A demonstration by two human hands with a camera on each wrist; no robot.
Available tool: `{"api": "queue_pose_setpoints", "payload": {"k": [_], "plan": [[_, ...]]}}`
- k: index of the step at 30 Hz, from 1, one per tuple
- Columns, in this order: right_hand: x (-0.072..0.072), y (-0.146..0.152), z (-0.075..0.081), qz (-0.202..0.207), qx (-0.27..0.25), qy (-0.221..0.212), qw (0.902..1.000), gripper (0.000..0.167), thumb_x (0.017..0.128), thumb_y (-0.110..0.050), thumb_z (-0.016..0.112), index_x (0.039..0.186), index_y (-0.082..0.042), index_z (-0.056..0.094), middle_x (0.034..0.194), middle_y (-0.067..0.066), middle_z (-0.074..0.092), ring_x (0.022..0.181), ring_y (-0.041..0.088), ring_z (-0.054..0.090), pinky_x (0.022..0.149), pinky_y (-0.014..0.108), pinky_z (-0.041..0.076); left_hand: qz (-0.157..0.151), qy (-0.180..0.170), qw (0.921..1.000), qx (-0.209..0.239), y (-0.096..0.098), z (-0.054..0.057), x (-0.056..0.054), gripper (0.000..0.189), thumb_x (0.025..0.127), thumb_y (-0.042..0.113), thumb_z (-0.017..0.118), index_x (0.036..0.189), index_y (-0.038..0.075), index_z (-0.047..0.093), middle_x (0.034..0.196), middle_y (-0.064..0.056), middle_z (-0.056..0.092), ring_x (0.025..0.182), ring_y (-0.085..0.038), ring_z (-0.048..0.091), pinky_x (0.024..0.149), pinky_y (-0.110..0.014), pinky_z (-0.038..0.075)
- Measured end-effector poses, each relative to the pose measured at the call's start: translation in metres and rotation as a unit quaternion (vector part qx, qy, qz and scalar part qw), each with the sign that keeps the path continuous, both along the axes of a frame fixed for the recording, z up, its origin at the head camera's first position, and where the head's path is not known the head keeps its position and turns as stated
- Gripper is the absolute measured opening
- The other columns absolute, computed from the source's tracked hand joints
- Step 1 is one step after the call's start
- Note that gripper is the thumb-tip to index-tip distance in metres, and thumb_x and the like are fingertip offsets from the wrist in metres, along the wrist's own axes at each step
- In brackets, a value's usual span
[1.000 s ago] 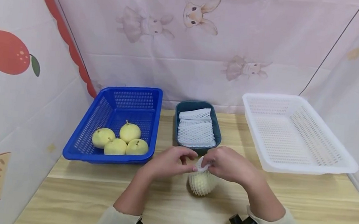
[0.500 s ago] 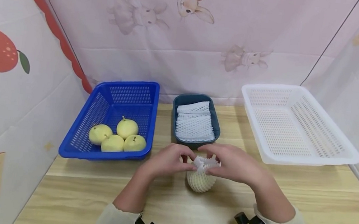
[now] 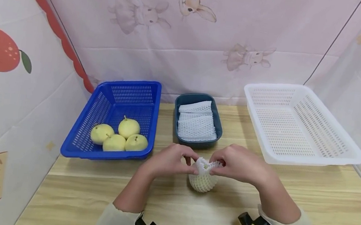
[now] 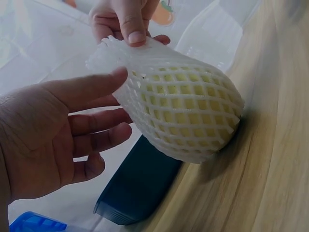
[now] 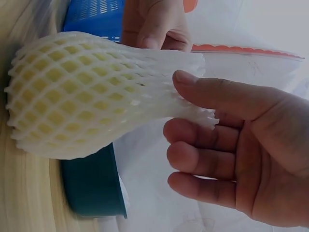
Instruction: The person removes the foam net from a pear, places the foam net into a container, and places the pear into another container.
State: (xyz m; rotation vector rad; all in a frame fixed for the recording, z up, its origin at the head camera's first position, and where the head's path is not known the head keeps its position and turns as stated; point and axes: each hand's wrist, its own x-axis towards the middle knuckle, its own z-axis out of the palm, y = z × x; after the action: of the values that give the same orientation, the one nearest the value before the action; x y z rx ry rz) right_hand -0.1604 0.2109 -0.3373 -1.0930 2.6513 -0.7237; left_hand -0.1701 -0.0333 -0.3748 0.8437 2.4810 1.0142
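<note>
A pale yellow-green pear (image 4: 183, 104) stands on the table inside a white foam net sleeve (image 3: 202, 183), whose diamond mesh stretches around it. Above the fruit, the loose end of the sleeve gathers into a narrow neck. My left hand (image 3: 174, 159) pinches the left side of that neck between thumb and forefinger, the other fingers loosely bent. On the opposite side, my right hand (image 3: 240, 165) pinches the sleeve's frilled edge, its thumb (image 5: 212, 92) lying over the mesh in the right wrist view.
At the left, a blue basket (image 3: 155, 124) holds several bare pears (image 3: 113, 143). Behind my hands stands a dark green box (image 3: 197, 143) with flat white foam nets (image 3: 197, 126) in it. A white basket (image 3: 316, 162) sits at the right. Printed cloth hangs behind and at both sides.
My right hand let go of the sleeve's top, spread its fingers and shifted slightly right, then pinched the edge again. The sleeve's neck now stands more opened out. My left hand has stayed in place.
</note>
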Motion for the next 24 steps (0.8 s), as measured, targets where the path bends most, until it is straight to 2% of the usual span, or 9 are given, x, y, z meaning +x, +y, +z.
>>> {"api": "queue_pose_setpoints", "payload": {"k": [4,8,13,18,21,24], "plan": [[0.0017,-0.0024,0.0002,0.002,-0.004,0.004,1.0,0.01,0.082,-0.029,0.079,0.084,-0.022,0.072,0.071,-0.018,0.061,0.06,-0.003,0.051,0.057,0.019,0.047,-0.013,0.0,0.9999,0.008,0.0016,0.0004,0.0017,0.028,0.08,0.034,0.082,0.104,0.023,0.075,0.098,0.014,0.068,0.088,-0.007,0.063,0.072,-0.023,0.053],[0.0027,-0.0033,-0.0014,0.011,-0.02,0.011,0.9997,0.011,0.083,-0.029,0.079,0.086,-0.02,0.073,0.071,-0.017,0.062,0.06,-0.003,0.051,0.056,0.019,0.046,-0.016,0.001,0.9994,0.032,0.004,-0.0002,0.0027,0.018,0.082,0.029,0.081,0.098,0.023,0.076,0.095,0.013,0.068,0.085,-0.005,0.063,0.073,-0.022,0.054],[0.003,-0.0056,-0.0046,0.019,-0.045,0.028,0.9984,0.01,0.085,-0.028,0.078,0.09,-0.019,0.074,0.072,-0.015,0.062,0.059,-0.003,0.048,0.054,0.019,0.045,-0.012,0.008,0.9979,0.063,0.0061,-0.0008,0.0042,0.011,0.085,0.023,0.078,0.096,0.023,0.078,0.093,0.013,0.07,0.084,-0.003,0.064,0.075,-0.022,0.056],[0.0038,-0.0078,-0.0052,0.023,-0.074,0.057,0.9953,0.011,0.086,-0.025,0.077,0.096,-0.019,0.076,0.081,-0.015,0.069,0.064,-0.005,0.054,0.058,0.018,0.048,0.0,0.021,0.9964,0.083,0.0069,0.002,0.0058,0.007,0.088,0.018,0.075,0.094,0.02,0.078,0.091,0.012,0.071,0.084,-0.002,0.064,0.077,-0.022,0.056],[0.0038,-0.0074,-0.0029,0.021,-0.083,0.07,0.9939,0.014,0.086,-0.025,0.077,0.099,-0.018,0.076,0.086,-0.014,0.072,0.067,-0.005,0.058,0.06,0.018,0.051,0.007,0.033,0.9957,0.087,0.0076,0.0044,0.0065,0.004,0.09,0.018,0.073,0.092,0.018,0.077,0.09,0.012,0.071,0.082,-0.003,0.064,0.076,-0.024,0.056],[0.0031,-0.006,-0.0003,0.016,-0.077,0.067,0.9946,0.018,0.087,-0.028,0.076,0.102,-0.019,0.075,0.083,-0.015,0.069,0.066,-0.004,0.056,0.059,0.018,0.05,0.014,0.049,0.9952,0.083,0.0077,0.0066,0.0074,0.004,0.091,0.02,0.072,0.093,0.017,0.075,0.087,0.012,0.07,0.079,-0.004,0.063,0.074,-0.024,0.056]]}}
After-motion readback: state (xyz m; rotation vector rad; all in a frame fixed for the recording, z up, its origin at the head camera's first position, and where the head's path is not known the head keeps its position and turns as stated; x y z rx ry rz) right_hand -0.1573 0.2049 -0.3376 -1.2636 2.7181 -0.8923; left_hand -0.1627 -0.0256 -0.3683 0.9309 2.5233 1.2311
